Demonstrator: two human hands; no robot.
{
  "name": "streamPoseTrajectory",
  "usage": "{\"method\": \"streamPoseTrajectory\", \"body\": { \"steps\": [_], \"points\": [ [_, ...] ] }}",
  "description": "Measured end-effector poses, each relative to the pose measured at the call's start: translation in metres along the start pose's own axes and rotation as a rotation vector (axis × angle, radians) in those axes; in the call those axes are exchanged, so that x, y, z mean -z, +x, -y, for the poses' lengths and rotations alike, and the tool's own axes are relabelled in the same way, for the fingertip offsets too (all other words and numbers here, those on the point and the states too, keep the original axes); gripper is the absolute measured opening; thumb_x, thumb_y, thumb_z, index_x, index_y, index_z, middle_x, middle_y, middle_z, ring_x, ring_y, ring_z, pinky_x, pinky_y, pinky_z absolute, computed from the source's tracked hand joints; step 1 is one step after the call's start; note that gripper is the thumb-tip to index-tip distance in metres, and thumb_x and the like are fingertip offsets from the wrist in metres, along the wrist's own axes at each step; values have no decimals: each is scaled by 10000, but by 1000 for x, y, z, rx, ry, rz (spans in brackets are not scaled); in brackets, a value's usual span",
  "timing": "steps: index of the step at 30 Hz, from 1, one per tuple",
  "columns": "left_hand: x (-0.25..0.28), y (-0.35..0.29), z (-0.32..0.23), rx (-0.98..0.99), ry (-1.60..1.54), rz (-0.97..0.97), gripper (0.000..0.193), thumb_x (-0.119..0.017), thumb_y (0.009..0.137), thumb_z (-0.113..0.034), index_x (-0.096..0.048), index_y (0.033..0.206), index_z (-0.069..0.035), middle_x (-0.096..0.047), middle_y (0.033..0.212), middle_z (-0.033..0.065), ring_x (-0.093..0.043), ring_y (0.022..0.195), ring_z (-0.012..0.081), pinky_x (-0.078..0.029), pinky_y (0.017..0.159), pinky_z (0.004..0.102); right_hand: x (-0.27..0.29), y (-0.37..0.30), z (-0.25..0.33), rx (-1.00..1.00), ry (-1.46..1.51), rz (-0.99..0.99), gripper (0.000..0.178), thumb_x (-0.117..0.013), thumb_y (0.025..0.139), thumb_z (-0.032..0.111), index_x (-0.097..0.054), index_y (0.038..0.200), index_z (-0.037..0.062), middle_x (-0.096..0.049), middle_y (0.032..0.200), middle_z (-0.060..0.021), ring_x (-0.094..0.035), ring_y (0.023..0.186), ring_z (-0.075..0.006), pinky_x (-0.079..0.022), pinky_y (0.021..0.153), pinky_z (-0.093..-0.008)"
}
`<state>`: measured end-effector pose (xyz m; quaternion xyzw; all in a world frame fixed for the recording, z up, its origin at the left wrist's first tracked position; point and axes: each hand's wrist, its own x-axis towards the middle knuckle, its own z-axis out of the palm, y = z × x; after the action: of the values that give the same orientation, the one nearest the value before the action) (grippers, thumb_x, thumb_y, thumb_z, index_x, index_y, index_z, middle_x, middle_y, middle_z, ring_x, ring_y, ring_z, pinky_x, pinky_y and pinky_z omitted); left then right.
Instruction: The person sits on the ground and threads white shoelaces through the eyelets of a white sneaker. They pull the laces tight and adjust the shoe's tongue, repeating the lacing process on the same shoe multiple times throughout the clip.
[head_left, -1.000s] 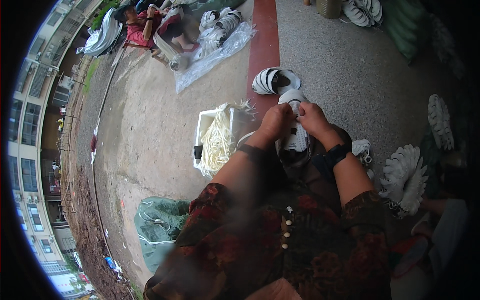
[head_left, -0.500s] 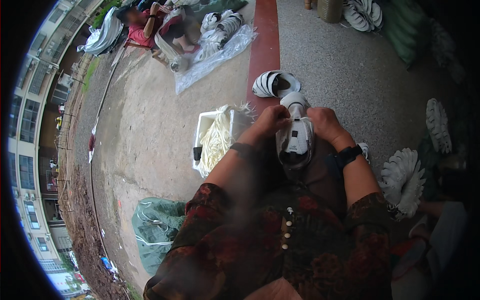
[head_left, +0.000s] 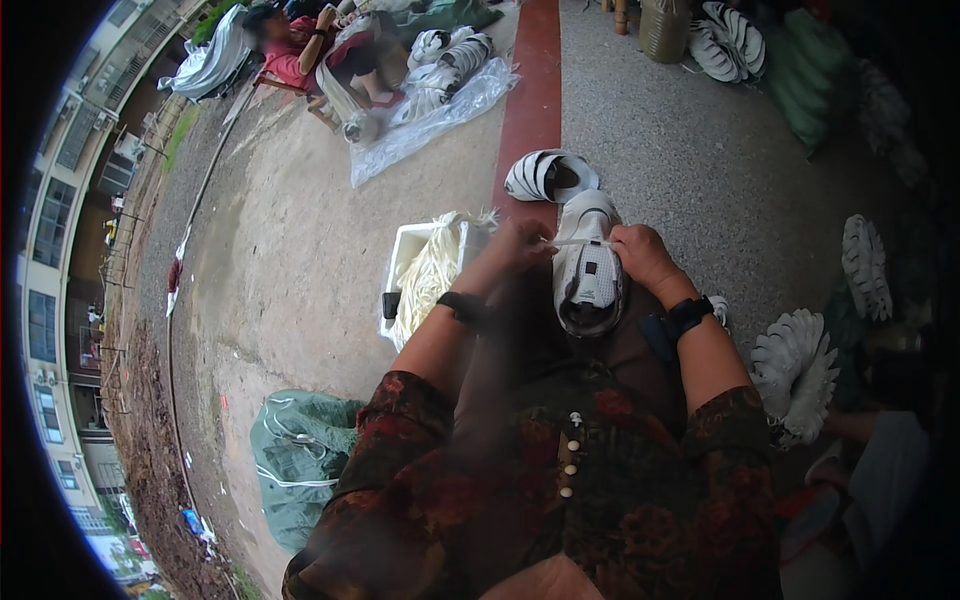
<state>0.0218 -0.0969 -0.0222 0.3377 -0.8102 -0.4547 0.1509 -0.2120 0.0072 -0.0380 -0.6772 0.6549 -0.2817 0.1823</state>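
Observation:
A white shoe upper point(head_left: 594, 292) rests on my lap, its toe end pointing away from me. A white shoelace point(head_left: 572, 242) runs across its tongue. My left hand point(head_left: 524, 244) is closed on the lace just off the shoe's left side, pulling it into a straight line. On the opposite side, my right hand point(head_left: 643, 256) pinches the lace close to the eyelets, against the shoe's right edge. The fingertips of both hands are partly hidden. Just beyond the toe lies a stack of nested white uppers with dark edges point(head_left: 548, 176).
To my left, a white foam box point(head_left: 474, 243) holds a bundle of cream laces point(head_left: 432, 275). A green sack point(head_left: 300, 440) lies nearer. More stacked uppers point(head_left: 795, 365) stand at right. Far left, a seated person point(head_left: 290, 55) works beside uppers on plastic sheeting point(head_left: 440, 120).
My left hand has moved left and slightly down, drawing the lace out from the shoe. My right hand has stayed by the shoe's right edge. The view has shifted a little.

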Motion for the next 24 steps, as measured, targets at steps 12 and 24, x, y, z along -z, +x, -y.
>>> {"method": "streamPoseTrajectory", "body": {
  "steps": [12,24],
  "points": [
    [24,-28,34,6,-37,-154,115,-635,794,-25,-633,905,3,-652,848,53,-585,826,114,-475,751,270,61,-52,-68,-558,513,261,80,-557,751,113,-535,693,63,-548,633,-13,-500,552,-103,-396,509,-252],
    [14,-35,76,-137,153,-198,115,-620,776,-62,-654,885,-48,-644,829,56,-603,764,141,-482,678,254,4,-27,-2,88,3,-57,246,-488,698,-39,-553,931,2,-568,941,-235,-530,935,-406,-447,806,-443]
  ]
}}
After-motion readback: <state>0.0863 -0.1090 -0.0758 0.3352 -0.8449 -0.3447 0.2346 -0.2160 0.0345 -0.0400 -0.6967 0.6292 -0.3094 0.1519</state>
